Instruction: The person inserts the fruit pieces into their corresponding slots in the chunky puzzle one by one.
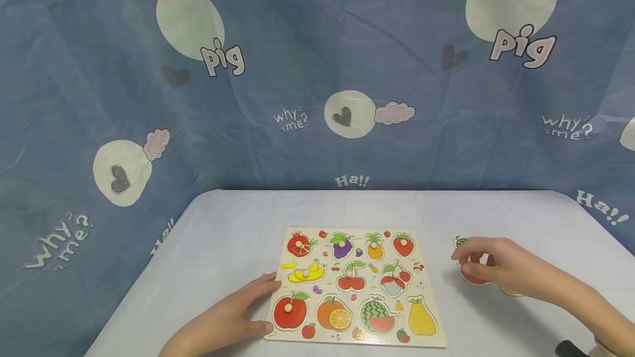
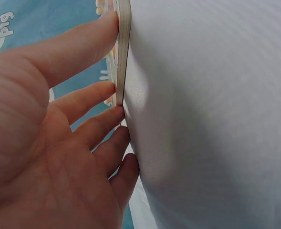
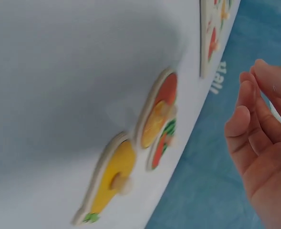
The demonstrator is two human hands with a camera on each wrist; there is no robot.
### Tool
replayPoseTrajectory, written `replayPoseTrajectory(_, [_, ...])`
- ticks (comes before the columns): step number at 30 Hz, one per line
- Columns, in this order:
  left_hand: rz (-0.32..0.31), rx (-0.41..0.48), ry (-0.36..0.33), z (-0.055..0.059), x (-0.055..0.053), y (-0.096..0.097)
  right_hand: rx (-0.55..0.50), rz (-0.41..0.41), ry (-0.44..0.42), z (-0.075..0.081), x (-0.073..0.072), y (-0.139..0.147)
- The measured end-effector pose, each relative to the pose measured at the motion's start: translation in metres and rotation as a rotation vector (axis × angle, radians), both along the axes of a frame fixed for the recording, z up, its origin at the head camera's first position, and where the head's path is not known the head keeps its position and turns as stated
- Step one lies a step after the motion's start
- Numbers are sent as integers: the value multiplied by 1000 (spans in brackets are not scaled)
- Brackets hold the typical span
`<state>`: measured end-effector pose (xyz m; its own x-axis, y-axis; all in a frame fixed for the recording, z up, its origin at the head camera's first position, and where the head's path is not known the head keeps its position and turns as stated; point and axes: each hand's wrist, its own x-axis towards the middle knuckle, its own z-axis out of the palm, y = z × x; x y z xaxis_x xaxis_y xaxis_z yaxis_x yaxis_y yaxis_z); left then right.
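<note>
A wooden fruit puzzle board (image 1: 354, 291) lies flat on the table, with knobbed fruit pieces in its upper rows and a knobbed apple (image 1: 290, 313) at lower left. The orange, watermelon and pear places in its bottom row show no knobs. My left hand (image 1: 230, 313) touches the board's left edge, thumb and fingers spread along it. To the right of the board, my right hand (image 1: 501, 266) hovers over three loose knobbed pieces, fingers loosely bent and holding nothing. These are an orange piece (image 3: 154, 125), a watermelon piece (image 3: 160, 150) and a pear piece (image 3: 112, 167), partly hidden in the head view.
White cloth covers the table (image 1: 238, 236). Behind it hangs a blue curtain (image 1: 297, 153) with pig prints and lettering. A dark band (image 1: 570, 349) shows near the right wrist.
</note>
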<state>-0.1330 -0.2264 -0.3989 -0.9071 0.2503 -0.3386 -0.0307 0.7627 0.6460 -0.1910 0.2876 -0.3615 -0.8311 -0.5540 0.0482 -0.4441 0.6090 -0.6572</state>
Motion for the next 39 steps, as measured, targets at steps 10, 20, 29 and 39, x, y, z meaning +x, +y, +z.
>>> replayPoseTrajectory(10, [-10, 12, 6, 0, 0, 0, 40, -22, 43, -16, -8, 20])
replayPoseTrajectory(20, [-16, 9, 8, 0, 1, 0, 55, -70, -37, -28, -12, 31])
replayPoseTrajectory(29, [-32, 9, 7, -2, -2, -1, 61, -47, -103, -35, -20, 35])
replayPoseTrajectory(39, [-62, 12, 23, -3, -2, -1, 43, -49, -155, -37, -23, 36])
